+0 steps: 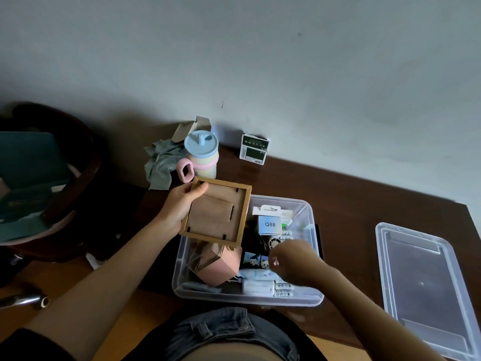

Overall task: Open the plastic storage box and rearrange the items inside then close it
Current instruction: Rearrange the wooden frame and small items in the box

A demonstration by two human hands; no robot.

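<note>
The clear plastic storage box (309,212) stands open on the dark wooden table, right in front of me. Its clear lid (426,290) lies flat on the table to the right. My left hand (179,204) grips a wooden picture frame (216,212), back side up, lifted over the box's left end. My right hand (294,261) reaches down into the box with curled fingers; whether it holds anything is blurred. Inside lie a pink box (221,267), a white "Q88" carton (270,224), panda-print cards (256,259) and several small white items.
At the table's back stand a blue-lidded cup with a pink handle (200,157), a grey cloth (161,165) and a green-and-white carton (253,149) against the wall. A dark wooden chair (46,183) stands left. A metal tube (23,300) shows at the lower left.
</note>
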